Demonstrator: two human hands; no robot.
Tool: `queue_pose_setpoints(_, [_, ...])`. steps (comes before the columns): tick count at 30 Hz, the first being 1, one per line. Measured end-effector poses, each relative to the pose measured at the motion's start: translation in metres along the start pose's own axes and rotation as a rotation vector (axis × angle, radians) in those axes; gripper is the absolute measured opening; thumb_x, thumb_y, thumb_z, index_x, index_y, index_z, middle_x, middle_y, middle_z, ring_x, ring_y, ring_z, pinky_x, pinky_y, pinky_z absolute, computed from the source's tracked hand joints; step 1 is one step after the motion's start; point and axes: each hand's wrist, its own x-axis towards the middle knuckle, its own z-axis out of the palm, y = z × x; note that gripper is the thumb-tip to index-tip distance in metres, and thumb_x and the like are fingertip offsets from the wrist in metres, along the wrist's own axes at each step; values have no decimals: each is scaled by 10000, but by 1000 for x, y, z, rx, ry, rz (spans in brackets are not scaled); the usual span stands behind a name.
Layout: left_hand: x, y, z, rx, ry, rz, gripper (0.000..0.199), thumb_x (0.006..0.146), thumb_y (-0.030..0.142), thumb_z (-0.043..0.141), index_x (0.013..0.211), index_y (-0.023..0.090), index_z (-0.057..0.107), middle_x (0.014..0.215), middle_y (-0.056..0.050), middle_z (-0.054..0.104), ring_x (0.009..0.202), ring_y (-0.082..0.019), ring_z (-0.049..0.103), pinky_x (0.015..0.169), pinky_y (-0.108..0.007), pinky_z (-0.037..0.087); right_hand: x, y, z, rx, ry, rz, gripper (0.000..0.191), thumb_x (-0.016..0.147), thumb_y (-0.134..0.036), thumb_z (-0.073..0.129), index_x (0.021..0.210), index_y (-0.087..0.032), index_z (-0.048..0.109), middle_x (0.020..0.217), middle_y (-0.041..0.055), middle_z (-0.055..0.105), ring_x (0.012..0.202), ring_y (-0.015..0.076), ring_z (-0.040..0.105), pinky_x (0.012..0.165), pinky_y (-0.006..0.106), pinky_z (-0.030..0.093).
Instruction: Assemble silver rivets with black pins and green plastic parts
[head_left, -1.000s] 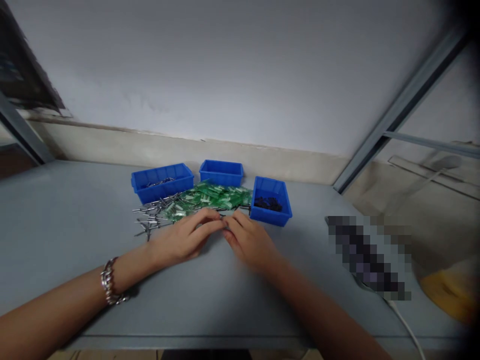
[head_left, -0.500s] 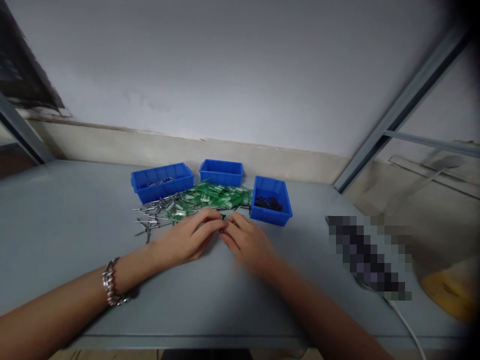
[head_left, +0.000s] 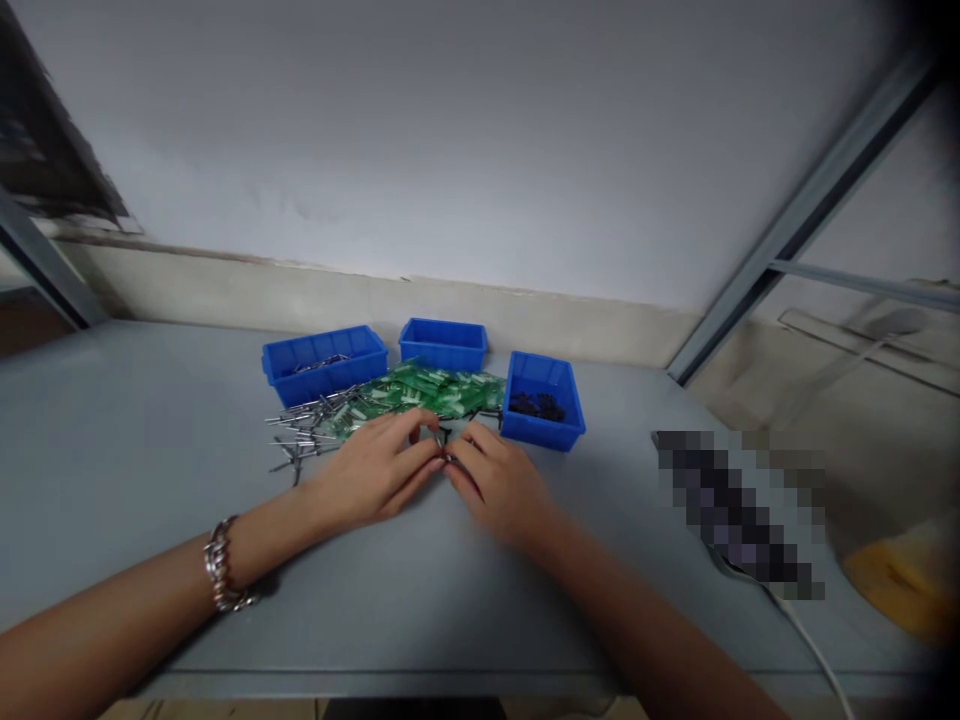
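My left hand (head_left: 379, 465) and my right hand (head_left: 499, 480) meet fingertip to fingertip over the grey table, just in front of the pile. Both are closed in a pinch around something small and dark between them, too small to name. Behind them lies a heap of green plastic packets (head_left: 427, 388) with white pieces inside. Thin metal rods (head_left: 304, 430) are scattered to the left of the heap. Some dark pieces lie by the right blue bin, partly hidden behind my fingers.
A blue bin (head_left: 326, 382) with metal parts stands back left, another blue bin (head_left: 442, 358) back centre, and a third (head_left: 541, 435) holds black parts at right. A pixelated object (head_left: 739, 515) with a white cable (head_left: 814, 650) lies on the grey table (head_left: 150, 420).
The index finger of my left hand has lifted and bent away from the fingertips, and a dark piece shows more between the hands. My right hand has barely shifted.
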Motion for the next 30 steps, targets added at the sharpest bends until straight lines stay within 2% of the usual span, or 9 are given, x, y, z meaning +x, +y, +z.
queue_pose_setpoints(8, [-1,1,1,-13,36,33,223,885,209,361,836,142,568,968,-102,543,793,-163,540,693,-284,479,-1,1,2,1,6,1,164,858,-253,444,879,-166,581,876,66,556,764,157,547,684,303,478])
queue_pose_setpoints(14, [-2,1,1,0,110,-7,172,878,182,373,873,134,538,979,-104,537,787,-160,543,675,-272,483,0,7,-3,94,-18,57,215,874,-295,435,945,-149,577,924,80,556,833,164,551,745,303,462])
queue_pose_setpoints(19, [-1,-1,-2,-52,151,-42,140,870,153,384,921,139,514,971,-98,524,819,-166,553,684,-276,487,0,11,-4,251,8,63,253,910,-277,346,779,-169,534,807,43,532,749,132,505,696,269,412])
queue_pose_setpoints(23, [-2,-3,-1,-119,159,-53,136,856,122,396,933,142,506,980,-95,514,865,-169,551,719,-281,489,0,10,-3,414,69,52,248,902,-261,358,683,-189,449,724,4,480,683,107,452,637,241,358])
queue_pose_setpoints(26, [-3,-4,2,-153,174,-58,144,847,102,406,950,144,499,994,-99,508,904,-174,543,743,-287,489,1,10,-4,512,115,105,260,892,-291,372,661,-192,438,681,-10,457,657,102,434,620,241,337])
queue_pose_setpoints(30, [-3,-5,3,-171,199,-64,145,839,90,415,946,139,501,995,-102,510,924,-178,537,763,-294,486,3,12,-6,624,95,194,284,881,-313,370,651,-187,479,633,-18,456,617,98,425,590,242,321])
